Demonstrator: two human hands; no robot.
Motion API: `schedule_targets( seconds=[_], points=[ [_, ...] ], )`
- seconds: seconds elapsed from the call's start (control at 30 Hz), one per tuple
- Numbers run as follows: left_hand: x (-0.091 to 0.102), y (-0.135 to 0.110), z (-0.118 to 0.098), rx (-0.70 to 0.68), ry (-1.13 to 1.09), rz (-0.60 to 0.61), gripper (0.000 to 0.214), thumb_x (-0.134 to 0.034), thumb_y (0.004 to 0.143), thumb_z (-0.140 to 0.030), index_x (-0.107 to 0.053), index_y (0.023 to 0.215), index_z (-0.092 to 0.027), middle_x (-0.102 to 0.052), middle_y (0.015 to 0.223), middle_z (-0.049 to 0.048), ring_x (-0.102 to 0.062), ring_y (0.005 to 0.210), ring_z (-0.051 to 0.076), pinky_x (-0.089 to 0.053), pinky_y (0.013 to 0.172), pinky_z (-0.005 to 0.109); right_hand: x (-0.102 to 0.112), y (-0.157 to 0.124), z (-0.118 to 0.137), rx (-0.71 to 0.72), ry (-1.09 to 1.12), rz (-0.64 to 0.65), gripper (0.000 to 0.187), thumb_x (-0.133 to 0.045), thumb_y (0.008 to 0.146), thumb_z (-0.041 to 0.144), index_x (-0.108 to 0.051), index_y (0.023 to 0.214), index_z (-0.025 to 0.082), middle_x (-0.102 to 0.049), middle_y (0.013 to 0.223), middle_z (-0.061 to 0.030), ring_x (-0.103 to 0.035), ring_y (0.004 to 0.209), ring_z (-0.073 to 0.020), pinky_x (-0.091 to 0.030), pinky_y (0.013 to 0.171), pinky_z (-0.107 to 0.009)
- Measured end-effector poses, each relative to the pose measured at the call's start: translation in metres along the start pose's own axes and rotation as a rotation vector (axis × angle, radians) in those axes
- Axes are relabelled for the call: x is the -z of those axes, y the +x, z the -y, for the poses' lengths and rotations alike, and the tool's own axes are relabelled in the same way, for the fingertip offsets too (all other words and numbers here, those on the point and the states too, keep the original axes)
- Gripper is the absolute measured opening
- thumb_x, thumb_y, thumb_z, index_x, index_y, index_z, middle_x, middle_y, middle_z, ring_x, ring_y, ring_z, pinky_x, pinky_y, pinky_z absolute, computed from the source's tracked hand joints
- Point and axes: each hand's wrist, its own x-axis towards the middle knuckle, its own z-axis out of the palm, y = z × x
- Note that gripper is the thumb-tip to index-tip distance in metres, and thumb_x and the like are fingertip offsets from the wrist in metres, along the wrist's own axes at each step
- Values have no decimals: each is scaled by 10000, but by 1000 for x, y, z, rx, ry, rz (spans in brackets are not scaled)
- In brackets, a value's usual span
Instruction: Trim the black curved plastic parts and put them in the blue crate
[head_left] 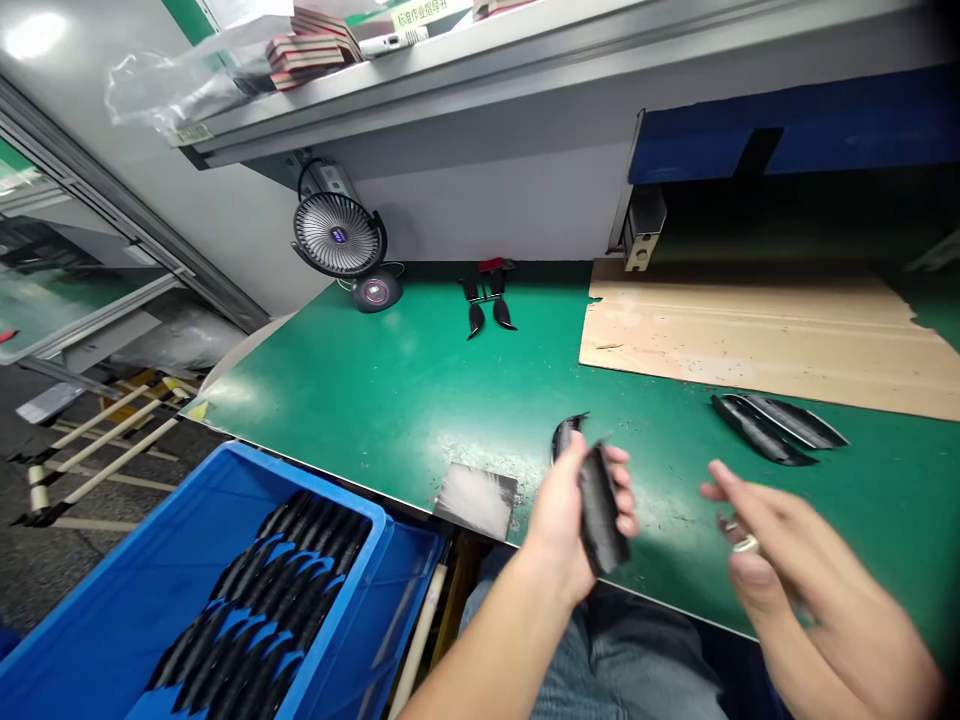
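Observation:
A curved, glossy black plastic part (pixel 600 510) lies across the palm of my left hand (pixel 559 520), its fingers curled round the far side. Just behind my left thumb shows another black plastic piece (pixel 566 436); whether it touches the hand I cannot tell. To the right, my right hand (pixel 802 580) hovers over the table's near side, apart from the part. Its fingers close on a small silvery metal tool (pixel 742 540), mostly hidden and blurred. Beyond that hand, two long curved black parts (pixel 780 425) rest side by side on the green table (pixel 420 380).
A blue bin (pixel 232 460) at lower left holds rows of black parts. A grey square plate (pixel 476 500) lies at the table's front edge. Farther back are a small fan (pixel 339 235), several black pieces (pixel 487 295) and a cardboard sheet (pixel 750 325). A shelf (pixel 480 75) crosses overhead.

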Motion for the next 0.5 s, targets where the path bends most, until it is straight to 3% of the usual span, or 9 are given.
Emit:
schedule_targets(
  seconds=[0.1,0.17,0.37,0.5],
  points=[
    [-9,-6,-20,-264,-139,-137,256,-461,914,-358,-508,775,-149,-487,607,-22,-438,415,58,-341,360,144,-9,-14,14,4,149,153,335,-468,947,355,-552,1268,310,-599,1172,-3,-626,971,-129,-482,791,-125],
    [-15,-11,-27,-361,-164,-190,248,-462,912,-341,-478,738,-165,-433,545,-42,-397,384,59,-316,341,142,-17,-20,24,-29,276,245,307,-512,932,329,-586,1228,302,-624,1114,-5,-634,945,-136,-477,833,-141],
    [-22,-21,-20,-470,-85,-232,292,-451,913,-379,-456,700,-179,-405,495,-48,-358,364,70,-291,313,151,-21,-11,31,-170,448,555,272,-464,944,384,-649,1117,285,-644,866,2,-626,792,-156,-499,699,-179],
    [-24,-26,-16,-524,-9,-238,321,-465,901,-419,-460,685,-182,-413,476,-43,-357,359,80,-290,306,160,-15,-1,33,-236,487,697,336,-428,940,451,-659,838,230,-653,827,-3,-610,777,-181,-481,695,-214]
  ],
)
